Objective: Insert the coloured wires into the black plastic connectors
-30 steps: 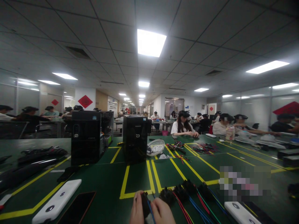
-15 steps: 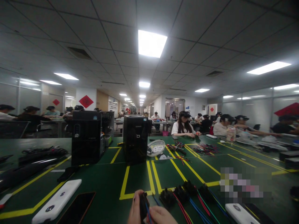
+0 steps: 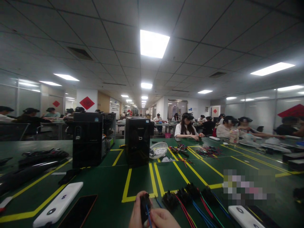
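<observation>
At the bottom middle of the head view, my left hand is closed around a small black connector block, held upright above the table. A blue wire runs down across the face of the block. My right hand has its thumb and fingers pinched on that wire, close against the block. The lower parts of both hands are cut off by the frame's edge. Just right of my hands lies a row of similar black blocks with red, blue and green wires attached.
White power banks and a dark phone lie on the green table. Two black computer cases, a white basket and wire piles stand farther back. A co-worker sits across.
The black block has turned slightly, showing more of its face, and my left hand has shifted a little up. My right hand's pinch sits a bit higher by the block.
</observation>
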`<action>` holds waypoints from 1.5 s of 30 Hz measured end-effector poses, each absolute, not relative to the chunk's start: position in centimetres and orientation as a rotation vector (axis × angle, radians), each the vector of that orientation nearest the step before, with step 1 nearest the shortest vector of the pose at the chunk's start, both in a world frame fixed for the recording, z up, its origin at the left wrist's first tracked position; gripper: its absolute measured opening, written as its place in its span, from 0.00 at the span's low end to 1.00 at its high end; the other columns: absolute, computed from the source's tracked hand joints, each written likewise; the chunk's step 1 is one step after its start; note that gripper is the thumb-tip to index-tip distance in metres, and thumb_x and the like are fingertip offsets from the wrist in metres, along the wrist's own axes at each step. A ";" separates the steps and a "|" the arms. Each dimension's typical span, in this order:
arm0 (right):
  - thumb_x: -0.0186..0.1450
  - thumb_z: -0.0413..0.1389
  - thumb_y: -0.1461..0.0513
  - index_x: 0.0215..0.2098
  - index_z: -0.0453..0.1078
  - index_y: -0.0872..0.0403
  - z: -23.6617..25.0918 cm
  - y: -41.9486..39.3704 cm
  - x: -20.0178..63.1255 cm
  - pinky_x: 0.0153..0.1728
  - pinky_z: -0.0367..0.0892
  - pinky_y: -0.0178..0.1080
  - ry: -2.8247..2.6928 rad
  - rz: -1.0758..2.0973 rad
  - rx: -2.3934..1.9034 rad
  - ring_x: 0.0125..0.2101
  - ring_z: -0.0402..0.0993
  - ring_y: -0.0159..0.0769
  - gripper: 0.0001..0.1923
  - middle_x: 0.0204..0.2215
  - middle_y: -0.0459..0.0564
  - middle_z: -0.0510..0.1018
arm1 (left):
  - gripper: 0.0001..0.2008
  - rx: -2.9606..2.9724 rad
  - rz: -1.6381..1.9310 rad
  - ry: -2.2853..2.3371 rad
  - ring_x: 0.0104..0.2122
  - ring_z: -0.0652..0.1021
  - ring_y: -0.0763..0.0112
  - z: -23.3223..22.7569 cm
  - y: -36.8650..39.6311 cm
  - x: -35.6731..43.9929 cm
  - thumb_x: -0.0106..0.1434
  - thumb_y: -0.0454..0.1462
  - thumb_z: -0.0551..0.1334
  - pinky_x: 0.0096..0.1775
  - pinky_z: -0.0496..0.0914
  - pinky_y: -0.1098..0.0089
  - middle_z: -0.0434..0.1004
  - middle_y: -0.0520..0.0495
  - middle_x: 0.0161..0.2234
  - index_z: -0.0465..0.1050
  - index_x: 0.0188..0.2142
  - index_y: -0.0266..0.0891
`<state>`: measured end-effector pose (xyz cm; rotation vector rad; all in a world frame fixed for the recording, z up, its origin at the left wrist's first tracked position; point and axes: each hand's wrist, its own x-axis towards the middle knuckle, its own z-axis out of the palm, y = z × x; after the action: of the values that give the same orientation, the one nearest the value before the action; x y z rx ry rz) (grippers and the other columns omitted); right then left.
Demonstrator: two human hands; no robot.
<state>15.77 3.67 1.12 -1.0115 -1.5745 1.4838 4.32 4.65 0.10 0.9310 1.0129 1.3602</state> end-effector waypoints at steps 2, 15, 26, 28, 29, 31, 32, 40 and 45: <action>0.43 0.46 0.36 0.13 0.61 0.56 1.2 3.7 15.6 0.14 0.40 0.30 -1.581 1.454 -1.102 0.10 0.47 0.19 0.32 0.08 0.37 0.57 | 0.22 0.923 1.358 0.928 0.30 0.74 0.67 0.0 4.7 4.2 0.53 0.54 0.45 0.35 0.67 0.68 0.72 0.51 0.27 0.61 0.38 0.44; 0.45 0.57 0.51 0.21 0.62 0.56 1.2 3.5 15.8 0.17 0.48 0.28 -1.296 1.625 -0.948 0.13 0.56 0.22 0.16 0.12 0.38 0.64 | 0.23 1.085 1.496 1.250 0.39 0.70 0.63 -0.8 5.2 3.9 0.54 0.52 0.42 0.42 0.62 0.66 0.70 0.48 0.35 0.62 0.38 0.43; 0.49 0.55 0.51 0.19 0.62 0.56 0.7 3.4 16.0 0.19 0.49 0.29 -1.520 1.510 -1.058 0.16 0.57 0.21 0.16 0.14 0.39 0.64 | 0.23 1.088 1.479 1.231 0.43 0.69 0.62 -0.9 4.8 3.7 0.54 0.52 0.43 0.48 0.57 0.64 0.69 0.46 0.39 0.63 0.39 0.42; 0.47 0.55 0.48 0.19 0.60 0.55 0.9 3.4 15.8 0.18 0.48 0.29 -1.497 1.523 -1.031 0.14 0.55 0.21 0.19 0.13 0.37 0.62 | 0.23 1.081 1.505 1.260 0.40 0.70 0.62 -1.0 4.8 3.8 0.53 0.52 0.43 0.47 0.59 0.63 0.70 0.47 0.37 0.64 0.38 0.42; 0.46 0.55 0.47 0.19 0.59 0.55 0.9 3.3 15.7 0.18 0.47 0.29 -1.482 1.533 -1.012 0.14 0.53 0.20 0.20 0.13 0.36 0.60 | 0.23 1.087 1.513 1.273 0.39 0.71 0.62 -1.1 4.9 3.9 0.53 0.53 0.43 0.46 0.60 0.63 0.71 0.47 0.36 0.64 0.38 0.42; 0.44 0.54 0.45 0.19 0.57 0.54 1.1 3.2 15.4 0.16 0.45 0.29 -1.455 1.558 -0.976 0.13 0.52 0.20 0.22 0.12 0.35 0.59 | 0.24 1.088 1.527 1.294 0.39 0.71 0.62 -1.1 4.9 3.9 0.53 0.53 0.43 0.44 0.62 0.64 0.72 0.46 0.35 0.65 0.38 0.41; 0.45 0.54 0.44 0.18 0.57 0.54 1.1 3.2 15.3 0.16 0.45 0.29 -1.449 1.559 -0.962 0.12 0.52 0.20 0.22 0.12 0.35 0.59 | 0.23 1.088 1.528 1.305 0.39 0.71 0.61 -1.0 5.0 3.9 0.53 0.52 0.43 0.44 0.62 0.64 0.72 0.46 0.35 0.65 0.38 0.41; 0.49 0.56 0.52 0.25 0.59 0.53 3.8 2.4 17.1 0.12 0.41 0.27 -1.078 1.710 -0.753 0.10 0.48 0.18 0.16 0.14 0.33 0.58 | 0.22 1.056 1.557 1.246 0.41 0.70 0.62 -0.7 5.3 3.5 0.53 0.52 0.46 0.46 0.61 0.65 0.72 0.47 0.34 0.65 0.36 0.40; 0.52 0.53 0.54 0.29 0.63 0.55 2.8 3.6 18.7 0.10 0.41 0.26 -1.189 1.594 -0.918 0.09 0.48 0.18 0.13 0.15 0.35 0.60 | 0.22 0.945 1.427 1.051 0.30 0.73 0.65 -1.4 6.0 3.8 0.51 0.54 0.49 0.36 0.65 0.66 0.71 0.51 0.25 0.64 0.36 0.41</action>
<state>18.66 3.63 2.76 -0.9181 -1.1892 1.5935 3.82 5.98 -1.43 0.9448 1.0512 1.4273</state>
